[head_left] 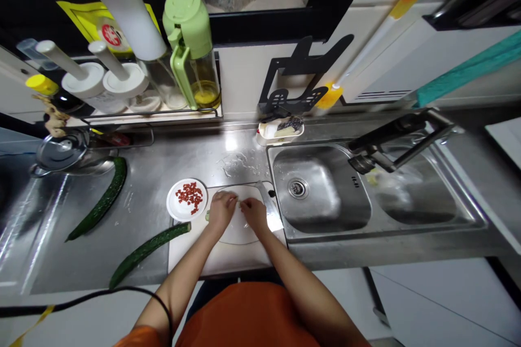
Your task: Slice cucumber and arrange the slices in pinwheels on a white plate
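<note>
Both my hands rest on a pale cutting board (228,255) at the counter's front edge. My left hand (222,210) is curled, fingers pressed on something small and pale green that I cannot make out. My right hand (253,212) is closed beside it, close to a knife blade (272,211) that lies along the board's right side. I cannot tell whether the right hand grips the knife. A small white plate (179,207) with chopped red pieces (190,197) sits just left of my left hand.
Two long cucumbers (101,200) (146,249) lie on the steel counter to the left. A double sink (321,195) with a tap (391,146) is on the right. Behind stand an oil dispenser (193,49), jars on a rack, a pot lid (61,152) and a soap dish (280,130).
</note>
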A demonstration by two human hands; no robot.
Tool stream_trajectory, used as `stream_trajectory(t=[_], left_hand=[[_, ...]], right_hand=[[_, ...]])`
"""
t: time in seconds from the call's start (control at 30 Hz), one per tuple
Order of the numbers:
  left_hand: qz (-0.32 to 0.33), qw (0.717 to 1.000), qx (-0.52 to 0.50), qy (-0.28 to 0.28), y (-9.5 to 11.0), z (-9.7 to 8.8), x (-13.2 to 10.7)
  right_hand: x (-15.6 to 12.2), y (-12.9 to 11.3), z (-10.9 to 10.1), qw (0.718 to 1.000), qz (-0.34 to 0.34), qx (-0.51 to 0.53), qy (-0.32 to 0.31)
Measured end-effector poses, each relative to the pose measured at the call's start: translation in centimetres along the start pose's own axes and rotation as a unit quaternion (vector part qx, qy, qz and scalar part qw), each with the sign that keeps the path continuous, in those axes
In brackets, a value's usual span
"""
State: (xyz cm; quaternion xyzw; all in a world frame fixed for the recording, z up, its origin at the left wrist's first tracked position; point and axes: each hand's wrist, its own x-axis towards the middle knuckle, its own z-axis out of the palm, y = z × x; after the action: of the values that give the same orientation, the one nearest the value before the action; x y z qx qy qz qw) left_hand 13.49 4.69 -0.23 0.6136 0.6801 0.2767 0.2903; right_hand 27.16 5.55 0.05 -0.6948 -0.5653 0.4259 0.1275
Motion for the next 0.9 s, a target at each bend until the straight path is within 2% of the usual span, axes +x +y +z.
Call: stream_trajectory(t=[0.2, 0.53, 0.7, 0.8, 0.9], left_hand=[[0.05, 0.994, 0.092, 0.034, -0.2, 1.2, 1.3], [0.022, 0.988, 0.146, 0.051, -0.6, 1.8, 1.5], [0.037, 0.986, 0.156, 0.039, -0.8, 1.9, 1.5], [0.059, 0.985, 0.16, 0.036, -0.9, 1.6, 1.3], [0.08, 0.983, 0.165, 0.028, -1.1, 1.1, 1.0]], right_hand=[[1.0, -0.8, 0.2, 0.997, -0.005, -0.074, 0.023], [1.4, -1.9, 0.5, 0.987, -0.004, -0.159, 0.018], [1.2, -1.8, 0.6, 0.984, -0.011, -0.179, 0.013], [0.9, -1.0, 0.7, 0.984, -0.05, -0.17, 0.031], [0.4, 0.5, 1.1, 0.976, -0.13, -0.161, 0.072]])
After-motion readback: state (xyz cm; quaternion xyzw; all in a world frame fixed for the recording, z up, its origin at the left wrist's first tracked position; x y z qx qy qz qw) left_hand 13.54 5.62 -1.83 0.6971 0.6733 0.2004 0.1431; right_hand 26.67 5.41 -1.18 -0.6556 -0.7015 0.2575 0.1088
